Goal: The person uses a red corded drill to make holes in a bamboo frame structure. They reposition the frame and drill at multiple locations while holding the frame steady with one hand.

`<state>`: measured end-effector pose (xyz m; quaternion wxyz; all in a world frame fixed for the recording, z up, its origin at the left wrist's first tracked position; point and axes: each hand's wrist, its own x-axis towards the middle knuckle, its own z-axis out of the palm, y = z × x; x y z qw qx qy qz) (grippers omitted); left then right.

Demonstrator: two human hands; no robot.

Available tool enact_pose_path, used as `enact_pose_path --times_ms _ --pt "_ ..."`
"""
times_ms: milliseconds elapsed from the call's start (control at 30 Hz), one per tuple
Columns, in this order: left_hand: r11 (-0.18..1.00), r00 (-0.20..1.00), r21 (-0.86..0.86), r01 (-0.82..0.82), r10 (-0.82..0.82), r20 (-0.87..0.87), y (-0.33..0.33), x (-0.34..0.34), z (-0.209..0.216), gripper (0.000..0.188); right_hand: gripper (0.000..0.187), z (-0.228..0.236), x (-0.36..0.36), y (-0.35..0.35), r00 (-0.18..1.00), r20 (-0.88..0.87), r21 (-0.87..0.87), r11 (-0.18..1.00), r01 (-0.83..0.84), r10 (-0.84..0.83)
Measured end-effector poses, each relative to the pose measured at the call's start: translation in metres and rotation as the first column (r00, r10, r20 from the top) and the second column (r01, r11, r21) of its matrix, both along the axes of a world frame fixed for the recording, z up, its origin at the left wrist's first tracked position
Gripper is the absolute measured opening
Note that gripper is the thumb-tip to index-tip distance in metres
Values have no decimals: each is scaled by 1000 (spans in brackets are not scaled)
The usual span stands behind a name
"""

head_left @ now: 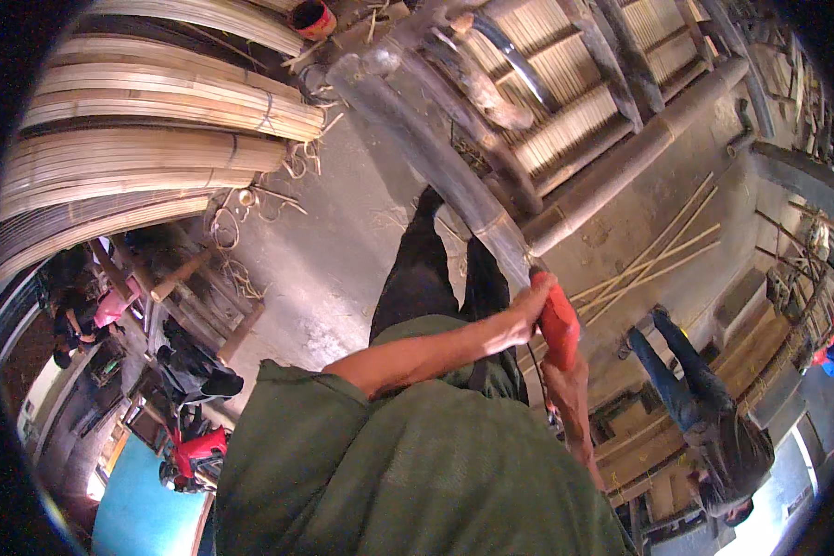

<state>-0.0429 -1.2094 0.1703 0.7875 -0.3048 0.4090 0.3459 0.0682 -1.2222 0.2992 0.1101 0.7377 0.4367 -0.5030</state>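
Both my hands are closed around a red power tool (562, 322), with a dark cord hanging below it. My left hand (526, 310) wraps the tool near its front end. My right hand (563, 372) grips it at the rear. The tool's dark tip meets or nearly meets the near corner of a bamboo frame, where a thick pole (477, 211) joins a crosswise bamboo pole (644, 157). Whether the tip touches the bamboo I cannot tell, and what exact kind of tool it is does not show clearly.
Bundles of bamboo slats (157, 107) are stacked at the left. Loose thin strips (653, 255) lie on the floor to the right. Another person (713, 426) in dark clothes and jeans stands at the lower right. A red bucket (312, 18) sits at the far end.
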Motion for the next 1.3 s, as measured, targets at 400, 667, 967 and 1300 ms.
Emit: enact_pose_path --times_ms 400,667,967,1300 --pt "879 938 340 334 -272 -217 -14 -22 43 39 21 24 -29 -85 949 -22 235 921 310 -314" --pt "698 844 484 528 -492 -211 -72 -72 23 44 36 2 -76 -160 746 -261 216 717 663 -612" --pt "-648 -53 -153 746 172 -984 -190 -215 -68 37 41 -33 -123 -234 419 -623 381 211 900 -660" --pt "-879 -18 -412 240 421 -907 -289 -311 -75 21 25 -61 -180 -323 160 -624 266 -16 964 -765"
